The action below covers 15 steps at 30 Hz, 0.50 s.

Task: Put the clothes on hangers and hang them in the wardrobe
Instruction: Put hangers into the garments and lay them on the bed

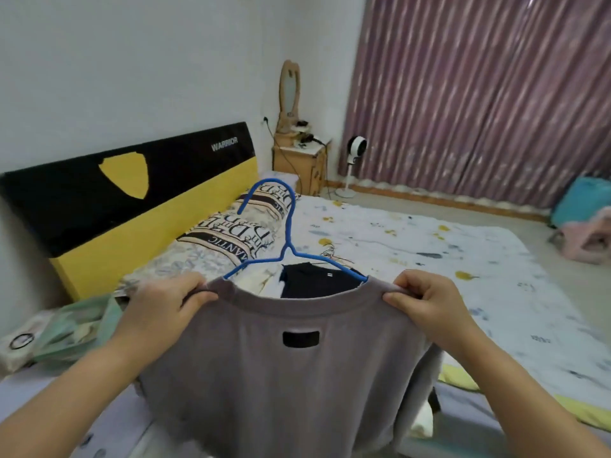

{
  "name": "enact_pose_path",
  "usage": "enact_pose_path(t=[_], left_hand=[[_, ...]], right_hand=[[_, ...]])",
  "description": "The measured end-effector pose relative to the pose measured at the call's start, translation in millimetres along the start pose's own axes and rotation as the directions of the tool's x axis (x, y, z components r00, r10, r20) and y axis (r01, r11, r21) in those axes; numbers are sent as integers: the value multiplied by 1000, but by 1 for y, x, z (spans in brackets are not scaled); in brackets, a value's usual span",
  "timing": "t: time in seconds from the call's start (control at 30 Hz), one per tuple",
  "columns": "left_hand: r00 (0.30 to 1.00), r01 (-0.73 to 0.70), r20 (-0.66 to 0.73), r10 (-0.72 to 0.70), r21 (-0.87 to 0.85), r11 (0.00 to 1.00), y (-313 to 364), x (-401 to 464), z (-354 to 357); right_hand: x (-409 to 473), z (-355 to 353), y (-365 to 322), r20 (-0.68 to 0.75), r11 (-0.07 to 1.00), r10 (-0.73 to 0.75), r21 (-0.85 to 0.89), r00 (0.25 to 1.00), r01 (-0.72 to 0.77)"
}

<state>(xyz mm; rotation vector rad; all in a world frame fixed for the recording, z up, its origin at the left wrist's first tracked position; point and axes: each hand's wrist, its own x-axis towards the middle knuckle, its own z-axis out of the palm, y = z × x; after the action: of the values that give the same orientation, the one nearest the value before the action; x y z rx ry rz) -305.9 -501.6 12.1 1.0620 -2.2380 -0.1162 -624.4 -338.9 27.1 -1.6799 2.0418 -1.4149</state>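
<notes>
One bed (429, 259) fills the middle of the view, its black and yellow headboard (132, 200) running off toward ten o'clock; one grey shirt (281, 375) hangs in front of it at six o'clock, held up over the bed's near edge; one dark garment (317, 282) lies on the bed at twelve o'clock, just behind the collar; one blue hanger (287, 233) rises from the neck opening, its shoulders inside the collar and its hook free above. The left hand (165, 309) pinches the collar at nine o'clock; the right hand (429, 302) pinches it at three o'clock. I judge the task part done: this shirt is nearly seated on its hanger; carrying it to the wardrobe, which is out of view, is left, and the dark garment has no hanger yet.
</notes>
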Motion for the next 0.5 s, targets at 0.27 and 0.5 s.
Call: enact_pose_path(t=[0.27,0.5], left_hand=[[941,-280,136,310,-204,938,86,74,89],[801,-462,172,573,-431,775,173,119,167]], right_hand=[[-22,-93,63,-237,972,163,-126,958,-197],[-67,-160,102,-477,888,309,-165,823,-429]])
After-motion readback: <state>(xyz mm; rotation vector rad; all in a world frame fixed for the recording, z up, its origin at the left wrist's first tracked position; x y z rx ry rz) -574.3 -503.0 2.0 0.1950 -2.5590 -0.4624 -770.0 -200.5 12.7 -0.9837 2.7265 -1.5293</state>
